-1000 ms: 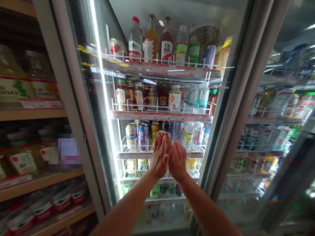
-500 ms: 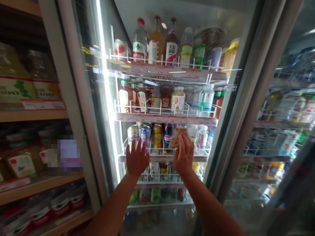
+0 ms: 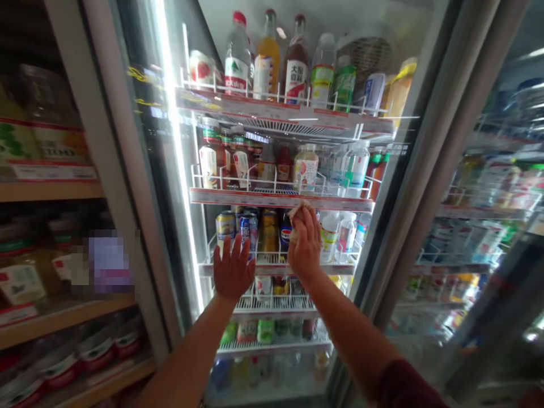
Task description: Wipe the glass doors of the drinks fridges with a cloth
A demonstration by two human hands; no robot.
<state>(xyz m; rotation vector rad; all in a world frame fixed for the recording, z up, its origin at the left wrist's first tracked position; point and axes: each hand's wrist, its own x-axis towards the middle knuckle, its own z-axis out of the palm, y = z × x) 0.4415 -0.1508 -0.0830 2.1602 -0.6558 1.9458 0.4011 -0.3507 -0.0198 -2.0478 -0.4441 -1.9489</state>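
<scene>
My left hand [image 3: 233, 272] is open, with its palm forward and fingers spread, and seems to rest on the glass door [image 3: 147, 90] of a lit drinks cooler. Behind its fingertips stand a pale yellow can [image 3: 225, 226] and a blue can [image 3: 247, 228]. My right hand [image 3: 305, 252] is closed on a crumpled, light brownish cloth [image 3: 300, 210], pressed toward the glass before the middle shelves. Beside that hand shows a dark bottle with a blue label [image 3: 285, 233]. Part of the cloth is hidden under my fingers.
Bottles stand on the cooler's top shelf [image 3: 272, 105] and on the wire shelves below. A metal door frame [image 3: 433, 187] runs up the right side, with another cooler beyond it. Wooden shelves [image 3: 51, 190] with bottles stand at the left.
My right hand has moved up and to the left with the cloth, to just below the second shelf's edge. My left hand stays nearly in place. The view has shifted slightly.
</scene>
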